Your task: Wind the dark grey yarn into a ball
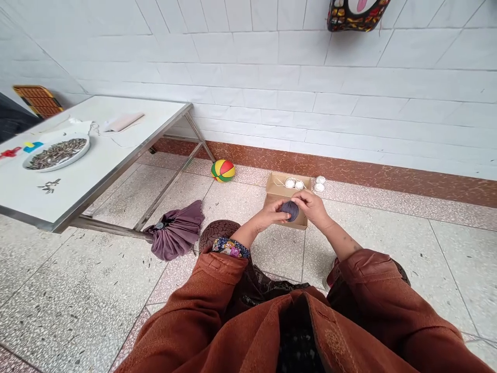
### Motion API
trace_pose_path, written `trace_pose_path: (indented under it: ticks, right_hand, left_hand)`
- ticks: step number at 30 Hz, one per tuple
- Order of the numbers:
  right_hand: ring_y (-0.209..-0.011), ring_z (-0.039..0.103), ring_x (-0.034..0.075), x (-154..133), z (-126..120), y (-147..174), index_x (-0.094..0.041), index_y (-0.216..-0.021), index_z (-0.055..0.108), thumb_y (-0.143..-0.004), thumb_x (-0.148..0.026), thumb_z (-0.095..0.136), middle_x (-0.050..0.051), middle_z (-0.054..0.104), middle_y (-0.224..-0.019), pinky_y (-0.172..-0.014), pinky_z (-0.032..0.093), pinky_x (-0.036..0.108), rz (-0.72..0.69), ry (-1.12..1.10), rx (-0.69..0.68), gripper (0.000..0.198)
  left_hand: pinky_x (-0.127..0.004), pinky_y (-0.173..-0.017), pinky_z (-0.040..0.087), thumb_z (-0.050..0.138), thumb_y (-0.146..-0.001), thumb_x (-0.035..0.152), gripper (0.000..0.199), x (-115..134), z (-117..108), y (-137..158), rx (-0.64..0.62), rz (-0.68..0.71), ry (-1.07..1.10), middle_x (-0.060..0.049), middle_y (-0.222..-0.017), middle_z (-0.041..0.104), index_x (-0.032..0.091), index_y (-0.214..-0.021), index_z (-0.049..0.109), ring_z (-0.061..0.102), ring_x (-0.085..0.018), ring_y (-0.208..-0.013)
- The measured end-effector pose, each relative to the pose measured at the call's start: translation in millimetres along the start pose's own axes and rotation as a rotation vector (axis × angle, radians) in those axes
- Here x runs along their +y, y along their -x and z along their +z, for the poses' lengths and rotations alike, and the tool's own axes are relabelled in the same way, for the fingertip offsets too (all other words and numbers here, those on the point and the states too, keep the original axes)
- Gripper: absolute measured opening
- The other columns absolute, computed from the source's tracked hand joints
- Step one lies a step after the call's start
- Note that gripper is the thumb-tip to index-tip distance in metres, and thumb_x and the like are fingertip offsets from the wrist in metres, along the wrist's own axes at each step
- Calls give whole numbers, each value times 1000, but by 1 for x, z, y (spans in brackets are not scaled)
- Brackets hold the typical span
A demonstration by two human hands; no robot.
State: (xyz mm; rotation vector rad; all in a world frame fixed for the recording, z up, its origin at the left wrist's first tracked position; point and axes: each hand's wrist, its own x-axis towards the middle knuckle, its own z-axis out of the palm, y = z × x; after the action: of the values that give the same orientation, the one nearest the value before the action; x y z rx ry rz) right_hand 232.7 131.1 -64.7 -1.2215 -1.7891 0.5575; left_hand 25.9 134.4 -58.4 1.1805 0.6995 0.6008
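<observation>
White wall tiles (252, 83) fill the upper part of the frame, meeting a speckled stone floor (388, 259) along a reddish-brown skirting (256, 154).

At the far left, a woven orange-and-black chair back (39, 101) shows behind a white, metal-edged tabletop (93, 189). On it, at left, sit small red (11, 152) and blue-and-yellow (33, 146) objects, then an oval white dish (86, 148) heaped with striped seeds (58, 154); a few loose seeds lie in front. A folded pale pink item (124, 122) rests near the back edge.

Left of centre, gathered purple fabric (178, 233) lies on the floor by the table's lower bar; further right, a red, yellow and green ball (223, 170) is near the skirting.

Near the middle of the frame, the person's left hand (274, 213), below a flowered cuff, curls thumb and fingers around a grey-purple yarn ball (289, 210), held above an open cardboard box (273, 180) with white balls (290, 183) in its far part. Just right, the right hand (311, 207) has fingertips drawn together at the yarn's upper edge; whether that grip pinches a strand, I cannot tell.

Two more white balls (319, 183) stand beside the box. At upper right hangs a black, patterned basket (357, 18).
</observation>
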Motion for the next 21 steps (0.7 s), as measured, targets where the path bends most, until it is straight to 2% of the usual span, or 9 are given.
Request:
trace_pose_path:
  ticks: [3, 5, 7, 10, 12, 16, 18, 21]
  right_hand:
    - [-78, 63, 21, 8, 5, 2, -22, -83, 67, -98, -40, 54, 5, 69, -82, -75, 51, 35, 98, 4, 25, 26]
    - [-76, 64, 21, 13, 10, 5, -22, -84, 66, -98, -37, 52, 4, 69, -80, -72, 51, 33, 135, 8, -14, 25]
    - [-77, 65, 21, 14, 14, 11, -22, -85, 66, -97, -34, 51, 4, 70, -80, -73, 51, 33, 129, 14, -82, 22]
    - [-82, 66, 21, 7, 16, 21, -23, -87, 68, -98, -33, 52, 5, 72, -84, -77, 53, 34, 49, 25, -174, 22]
    - [-82, 66, 20, -2, 13, 25, -23, -89, 69, -100, -36, 52, 5, 72, -86, -78, 53, 34, -13, 16, -233, 24]
    - [-75, 65, 18, -19, -1, 27, -23, -92, 72, -100, -42, 55, 4, 71, -84, -74, 52, 32, -75, -42, -329, 27]
    - [-74, 64, 18, -23, -8, 24, -23, -92, 73, -100, -44, 56, 4, 70, -83, -72, 52, 32, -74, -65, -316, 28]
    - [-74, 64, 19, -21, -12, 19, -23, -88, 74, -99, -47, 57, 4, 69, -82, -73, 52, 33, -68, -85, -258, 31]
  left_hand:
    - [-27, -73, 46, 80, -72, 27, 58, 3, 1, 2, 29, 15, 146, -5, -107, 65, 22, -127, 62, 62, -13, -81]
    - [-26, -74, 47, 80, -71, 25, 62, 6, 2, 3, 27, 29, 270, -5, -114, 64, 25, -130, 60, 62, -13, -84]
    - [-26, -74, 47, 80, -70, 25, 61, 8, 2, 3, 41, 44, 366, -6, -114, 64, 22, -128, 61, 61, -13, -85]
    - [-26, -74, 46, 82, -69, 26, 53, 7, 0, 2, 136, 70, 417, -6, -105, 65, 18, -118, 63, 60, -13, -85]
    - [-26, -76, 45, 83, -68, 26, 52, 4, -3, -1, 217, 91, 366, -4, -103, 65, 19, -115, 62, 60, -13, -85]
    - [-31, -88, 45, 84, -64, 22, 52, -2, -6, -5, 334, 142, 89, -3, -102, 66, 19, -112, 62, 60, -16, -93]
    - [-33, -94, 43, 83, -65, 21, 51, -3, -6, -5, 305, 156, -13, -4, -103, 67, 19, -112, 64, 60, -18, -96]
    - [-35, -95, 43, 83, -67, 23, 49, -4, -5, -4, 151, 135, -84, -6, -105, 68, 18, -113, 68, 61, -20, -98]
